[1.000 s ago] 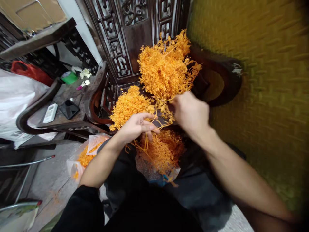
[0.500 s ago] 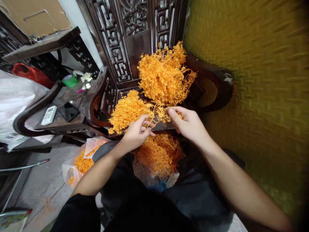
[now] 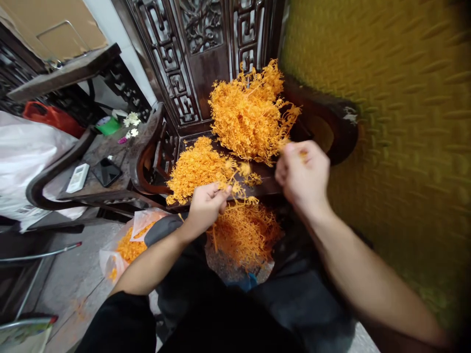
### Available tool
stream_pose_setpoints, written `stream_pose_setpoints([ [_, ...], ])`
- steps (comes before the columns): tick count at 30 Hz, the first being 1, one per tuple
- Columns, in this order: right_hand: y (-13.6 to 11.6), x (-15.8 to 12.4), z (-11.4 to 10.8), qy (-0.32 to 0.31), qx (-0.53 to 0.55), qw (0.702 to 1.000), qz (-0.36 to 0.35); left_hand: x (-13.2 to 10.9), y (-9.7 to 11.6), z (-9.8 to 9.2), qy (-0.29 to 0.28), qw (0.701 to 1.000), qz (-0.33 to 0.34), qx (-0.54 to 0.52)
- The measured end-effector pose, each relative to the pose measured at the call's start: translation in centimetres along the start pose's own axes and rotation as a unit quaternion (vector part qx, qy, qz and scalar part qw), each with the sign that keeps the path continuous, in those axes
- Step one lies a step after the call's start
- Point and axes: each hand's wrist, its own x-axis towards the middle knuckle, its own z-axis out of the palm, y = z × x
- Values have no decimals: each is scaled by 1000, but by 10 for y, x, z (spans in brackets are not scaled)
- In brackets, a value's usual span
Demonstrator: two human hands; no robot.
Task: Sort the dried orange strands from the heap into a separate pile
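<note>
My left hand pinches an orange sprig; right hand clenched on bits. Approx half sorted: big clump left on chair seat's back edge.

Off to the left a dark phone and a white remote are sitting side by side on the little wooden desk, with a green cup and white flowers further back. A red bag is peeking out behind a big white sack.

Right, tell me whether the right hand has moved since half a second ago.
Yes. The right hand has gone right and up, away from the left hand, toward the dark curved chair arm it was clear of before.
</note>
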Motion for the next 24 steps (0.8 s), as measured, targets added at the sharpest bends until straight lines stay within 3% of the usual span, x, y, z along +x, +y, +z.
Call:
stream_pose_setpoints([
  [2, 0, 13, -14, 77, 98, 991, 39, 0, 0, -5, 9, 1000, 11, -18],
  [3, -1, 16, -18, 82, 133, 985, 68, 0, 0, -7, 11, 1000, 16, -19],
  [7, -11, 5, -18, -38, 126, 981, 139, 0, 3, -8, 4, 1000, 28, -12],
  [11, -16, -8, -11, -86, 128, 977, 146, -2, 9, -7, 11, 999, 46, -7],
  [15, -14, -8, -20, -210, 3, 970, 124, -3, 12, -8, 26, 997, 66, 6],
  [18, -9, -11, -20, -318, -146, 930, 115, -3, 10, -7, 40, 995, 85, 21],
  [20, -5, -15, -14, -335, -203, 914, 108, -2, 8, -5, 44, 994, 96, 29],
  [24, -1, -19, -3, -315, -218, 920, 86, 1, 3, 2, 48, 994, 98, 8],
])
